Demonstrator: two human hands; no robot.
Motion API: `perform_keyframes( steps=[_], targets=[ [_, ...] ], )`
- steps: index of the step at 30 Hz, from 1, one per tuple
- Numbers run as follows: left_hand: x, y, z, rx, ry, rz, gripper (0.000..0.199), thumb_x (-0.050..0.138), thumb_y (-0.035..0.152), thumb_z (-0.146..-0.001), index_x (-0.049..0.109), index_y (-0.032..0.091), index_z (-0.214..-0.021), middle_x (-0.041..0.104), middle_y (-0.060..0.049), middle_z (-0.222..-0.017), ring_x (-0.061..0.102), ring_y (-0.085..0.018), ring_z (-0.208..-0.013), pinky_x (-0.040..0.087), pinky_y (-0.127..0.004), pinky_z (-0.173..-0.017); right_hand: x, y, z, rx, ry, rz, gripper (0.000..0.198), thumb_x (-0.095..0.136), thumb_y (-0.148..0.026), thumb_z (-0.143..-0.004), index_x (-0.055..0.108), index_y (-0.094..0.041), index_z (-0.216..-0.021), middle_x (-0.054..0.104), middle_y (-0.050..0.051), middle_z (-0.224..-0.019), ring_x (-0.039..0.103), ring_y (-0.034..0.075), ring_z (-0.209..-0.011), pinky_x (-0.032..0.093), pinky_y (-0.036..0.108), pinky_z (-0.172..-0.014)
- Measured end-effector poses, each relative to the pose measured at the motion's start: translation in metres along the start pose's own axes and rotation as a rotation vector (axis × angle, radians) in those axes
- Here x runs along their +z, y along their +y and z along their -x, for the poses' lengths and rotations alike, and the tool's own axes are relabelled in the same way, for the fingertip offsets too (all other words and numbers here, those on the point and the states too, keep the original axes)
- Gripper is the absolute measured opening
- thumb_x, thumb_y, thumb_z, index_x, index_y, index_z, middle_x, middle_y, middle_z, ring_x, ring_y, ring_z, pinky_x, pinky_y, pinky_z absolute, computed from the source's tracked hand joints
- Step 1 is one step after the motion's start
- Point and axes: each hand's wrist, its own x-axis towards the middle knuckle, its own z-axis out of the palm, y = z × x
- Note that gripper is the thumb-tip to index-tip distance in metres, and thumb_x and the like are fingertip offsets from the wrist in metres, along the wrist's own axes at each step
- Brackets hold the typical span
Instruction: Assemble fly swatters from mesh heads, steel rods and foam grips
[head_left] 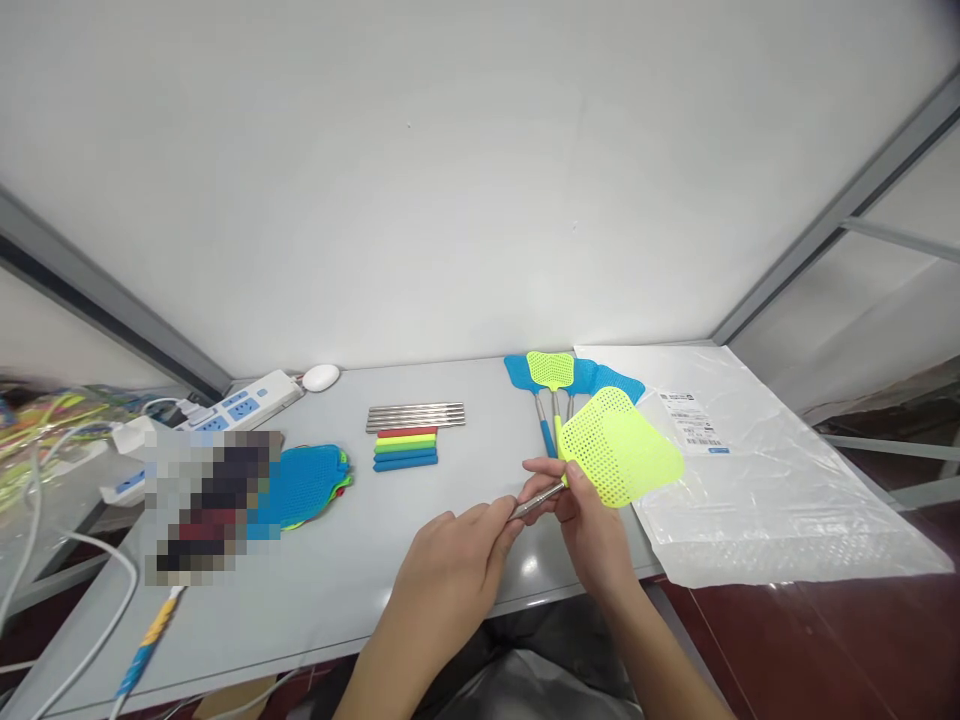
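A yellow-green fly swatter (626,450) is held over the front of the table between both my hands. My left hand (465,560) is closed around the lower part of its metal rod; whether a grip sleeve is inside the fist is hidden. My right hand (589,515) pinches the neck, where the rod meets the perforated head. Just behind lie several other swatters, with blue heads (619,383) and one yellow-green head (551,370). Left of them are a row of metal rods (416,415) and several coloured handle sleeves (406,455) in red, yellow, green and blue.
A stack of swatter heads (307,487) lies at left, beside a pixelated object (217,510). Behind it are a power strip (247,405), white cables (112,550) and a white oval object (321,377). A plastic mailing bag (757,450) overhangs the right front edge. A wall stands behind.
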Motion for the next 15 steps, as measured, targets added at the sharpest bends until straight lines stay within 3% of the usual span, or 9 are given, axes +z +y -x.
perform_keyframes(
  steps=[4,8,12,15],
  targets=[
    [-0.001,0.005,0.004,-0.011,-0.038,0.039,0.037,0.024,0.038,-0.102,0.057,0.029,-0.118,0.071,-0.001,-0.095,0.062,-0.021,-0.078,0.036,-0.031,-0.067,-0.003,0.002,0.001,-0.015,-0.009,-0.002,0.042,0.039,-0.045,-0.098,0.072,-0.020,-0.101,0.069,0.005,-0.080,0.061,0.017,-0.069,0.048,0.033,-0.069],
    [-0.002,0.012,0.007,-0.066,-0.098,0.212,0.040,0.022,0.042,-0.102,0.058,0.029,-0.115,0.070,-0.001,-0.089,0.062,-0.020,-0.077,0.037,-0.029,-0.063,-0.004,0.002,0.003,-0.008,-0.017,0.075,0.041,0.040,-0.046,-0.097,0.073,-0.021,-0.101,0.069,0.005,-0.082,0.062,0.019,-0.076,0.048,0.033,-0.073],
    [-0.002,0.020,0.006,-0.105,-0.117,0.320,0.041,0.022,0.044,-0.102,0.059,0.027,-0.111,0.069,-0.002,-0.086,0.061,-0.019,-0.072,0.037,-0.028,-0.060,-0.003,0.002,0.006,-0.019,-0.070,0.169,0.042,0.038,-0.045,-0.098,0.074,-0.024,-0.098,0.071,0.006,-0.098,0.061,0.021,-0.090,0.047,0.035,-0.082],
    [-0.004,0.026,0.000,-0.135,-0.139,0.280,0.042,0.023,0.044,-0.101,0.059,0.026,-0.114,0.069,-0.003,-0.083,0.061,-0.020,-0.070,0.036,-0.028,-0.058,-0.002,0.001,0.009,-0.039,-0.092,0.176,0.044,0.035,-0.045,-0.098,0.075,-0.025,-0.096,0.070,0.006,-0.110,0.058,0.024,-0.106,0.044,0.036,-0.090]
  ],
)
